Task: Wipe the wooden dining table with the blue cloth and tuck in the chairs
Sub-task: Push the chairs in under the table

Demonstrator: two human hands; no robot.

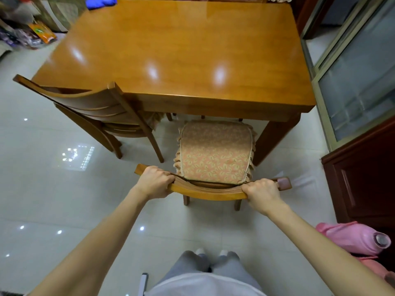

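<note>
My hands, left [157, 180] and right [261, 192], grip the chair's backrest [205, 191]; I'd push evenly toward twelve o'clock, under the desk [171, 50].

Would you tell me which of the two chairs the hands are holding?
The cushioned near chair: left hand and right hand grip its backrest; the other chair stands untouched.

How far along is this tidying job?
Wiping looks done: the table shines and the blue cloth lies at its far corner. The other chair looks tucked in. The left hand and right hand grip the cushioned chair by its backrest; its seat sits partly under; pushing it in remains.
</note>
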